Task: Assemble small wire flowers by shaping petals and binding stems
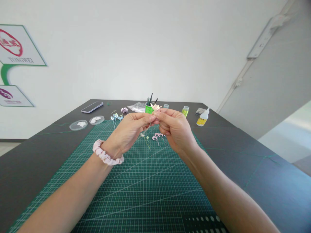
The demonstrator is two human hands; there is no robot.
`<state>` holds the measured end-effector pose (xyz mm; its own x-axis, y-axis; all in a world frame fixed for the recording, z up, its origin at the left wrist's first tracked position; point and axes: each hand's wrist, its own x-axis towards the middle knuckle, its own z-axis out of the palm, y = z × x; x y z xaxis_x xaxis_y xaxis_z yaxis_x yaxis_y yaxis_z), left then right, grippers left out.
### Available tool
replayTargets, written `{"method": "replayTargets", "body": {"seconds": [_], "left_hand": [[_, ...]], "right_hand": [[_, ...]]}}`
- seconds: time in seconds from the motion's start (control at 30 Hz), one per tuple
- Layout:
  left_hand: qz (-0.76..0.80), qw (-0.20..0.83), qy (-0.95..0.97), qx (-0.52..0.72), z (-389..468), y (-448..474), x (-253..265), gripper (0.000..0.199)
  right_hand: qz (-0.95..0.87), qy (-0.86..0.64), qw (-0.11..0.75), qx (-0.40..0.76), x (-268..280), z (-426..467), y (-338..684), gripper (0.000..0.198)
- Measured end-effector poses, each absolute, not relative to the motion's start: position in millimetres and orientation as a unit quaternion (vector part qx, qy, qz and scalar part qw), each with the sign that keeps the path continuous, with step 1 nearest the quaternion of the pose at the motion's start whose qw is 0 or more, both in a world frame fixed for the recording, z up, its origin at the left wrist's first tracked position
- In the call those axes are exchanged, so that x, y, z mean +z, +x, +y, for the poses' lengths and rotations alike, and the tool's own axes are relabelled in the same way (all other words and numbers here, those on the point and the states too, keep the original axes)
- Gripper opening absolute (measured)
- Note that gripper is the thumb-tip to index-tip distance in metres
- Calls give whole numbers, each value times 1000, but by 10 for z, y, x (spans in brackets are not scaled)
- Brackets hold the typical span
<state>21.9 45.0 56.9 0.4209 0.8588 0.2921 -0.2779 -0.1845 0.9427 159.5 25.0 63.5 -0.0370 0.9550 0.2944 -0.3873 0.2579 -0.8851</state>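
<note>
A pale pink artificial flower [155, 107] rises just above my fingertips, held over the far part of the green cutting mat [145, 187]. My right hand [177, 127] pinches it at its base. Thumb and fingers of my left hand [134, 127] are pressed together right beside, on the thin stem under the bloom. The fingertips meet, so the exact grip is partly hidden. Beneath the hands lie a small white flower on a green stem [143, 135] and several pink wire-stemmed petals [159, 135]. Blue wire-stemmed petals [117, 117] are left of my left hand.
Two shallow dishes with white pieces, a nearer dish [78, 125] and a farther dish [96, 120], sit left near a phone [92, 107]. Behind stand a green tool cup [148, 109] and a green-labelled jar [185, 111]. A glue bottle [203, 119] stands right; a dark stencil [201, 224] lies in front.
</note>
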Motion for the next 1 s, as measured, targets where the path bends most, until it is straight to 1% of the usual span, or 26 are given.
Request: {"method": "replayTargets", "body": {"seconds": [0.1,0.27,0.33,0.43,0.67,1.0], "left_hand": [[261,552,617,496,451,226,584,9],[343,384,683,518,396,220,674,14],[356,350,693,520,378,213,692,15],[359,346,690,524,376,210,687,15],[318,380,681,538,406,221,659,16],[329,360,685,541,381,220,679,18]], "right_hand": [[-481,-292,628,538,646,251,1593,12],[-470,-300,636,533,683,274,1564,12],[-465,-298,642,531,689,282,1549,11],[-463,-290,646,533,685,288,1542,9],[-481,-291,636,529,667,303,1596,9],[-502,-318,632,497,690,328,1612,7]]}}
